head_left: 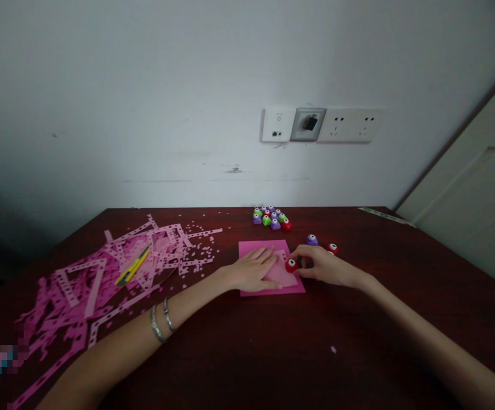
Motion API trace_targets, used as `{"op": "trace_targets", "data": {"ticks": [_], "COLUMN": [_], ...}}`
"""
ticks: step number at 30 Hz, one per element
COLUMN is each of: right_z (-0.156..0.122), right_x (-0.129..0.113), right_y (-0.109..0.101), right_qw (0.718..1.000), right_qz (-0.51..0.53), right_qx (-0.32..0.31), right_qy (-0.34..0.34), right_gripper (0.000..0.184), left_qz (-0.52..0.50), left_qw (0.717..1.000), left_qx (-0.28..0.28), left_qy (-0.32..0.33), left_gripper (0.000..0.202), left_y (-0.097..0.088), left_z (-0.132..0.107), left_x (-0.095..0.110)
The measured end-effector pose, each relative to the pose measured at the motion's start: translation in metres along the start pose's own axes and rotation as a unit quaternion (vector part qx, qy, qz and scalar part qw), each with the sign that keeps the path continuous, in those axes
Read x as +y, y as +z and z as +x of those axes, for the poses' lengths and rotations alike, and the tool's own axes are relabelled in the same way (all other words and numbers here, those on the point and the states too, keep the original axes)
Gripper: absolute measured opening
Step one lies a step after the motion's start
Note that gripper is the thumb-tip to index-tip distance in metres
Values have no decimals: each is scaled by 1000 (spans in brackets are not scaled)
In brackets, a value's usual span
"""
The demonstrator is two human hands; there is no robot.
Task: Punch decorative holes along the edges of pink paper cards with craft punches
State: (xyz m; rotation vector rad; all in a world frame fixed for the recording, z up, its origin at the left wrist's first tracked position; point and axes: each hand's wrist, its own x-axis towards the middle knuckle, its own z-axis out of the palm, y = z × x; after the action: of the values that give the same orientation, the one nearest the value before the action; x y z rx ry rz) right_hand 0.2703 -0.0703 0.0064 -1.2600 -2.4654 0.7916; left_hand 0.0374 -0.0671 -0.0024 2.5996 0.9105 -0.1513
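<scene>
My left hand [253,272] lies flat with fingers spread on a light pink paper [287,278], which rests on a larger, darker pink sheet [245,248]. At the right edge of the light paper, the fingers of my right hand [324,266] close around a small red craft punch [291,266] with a white and black top. Small cut-out marks show in the paper beside the punch. A purple punch [312,240] and another red punch [332,249] stand just behind my right hand, and part of a further one is hidden by it.
Several purple, green and red punches [274,217] cluster near the wall. On the left lie a heap of punched pink paper strips [76,290], scattered scraps [204,250] and a yellow utility knife [134,266]. A patterned strip [386,216] lies at the back right.
</scene>
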Motion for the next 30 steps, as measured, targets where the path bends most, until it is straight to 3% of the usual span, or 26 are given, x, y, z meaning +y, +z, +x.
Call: {"op": "trace_targets", "data": {"ticks": [9, 30], "right_z": [-2, -3], "right_x": [-1, 4], "right_y": [-3, -7], "right_qw": [1000, 999], "right_qz": [21, 10], "right_qx": [-11, -17], "right_qy": [12, -32], "right_gripper": [24, 25], "left_qz": [22, 2], "left_qw": [1000, 1000], "left_qx": [-6, -25], "left_qy": [-6, -6], "left_gripper": [89, 93], "left_y": [4, 0], "left_z": [2, 2], "left_x": [-4, -2]}}
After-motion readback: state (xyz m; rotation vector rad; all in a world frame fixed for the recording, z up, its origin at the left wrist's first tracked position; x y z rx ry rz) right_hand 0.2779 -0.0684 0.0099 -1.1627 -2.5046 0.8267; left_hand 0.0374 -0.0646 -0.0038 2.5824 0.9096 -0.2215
